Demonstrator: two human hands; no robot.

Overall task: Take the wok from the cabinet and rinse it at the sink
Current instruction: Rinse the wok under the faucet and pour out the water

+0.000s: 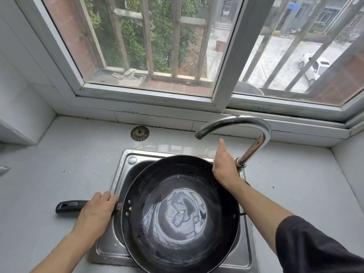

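Note:
A large dark wok (180, 213) sits over the steel sink (118, 182), with a shiny pool of water in its bottom. Its black handle (69, 206) sticks out left over the counter. My left hand (98, 210) grips that handle close to the wok's rim. My right hand (224, 166) is at the base of the chrome tap (254, 146), fingers wrapped around it and hidden behind the hand, thumb pointing up. The spout (199, 134) arches left above the wok's far rim; no water runs from it.
A round metal sink strainer (140, 133) lies on the white counter (69, 164) behind the sink. A barred window (157, 46) runs along the back. White walls close in the counter at left and right. A grey object (4, 169) peeks in at the left edge.

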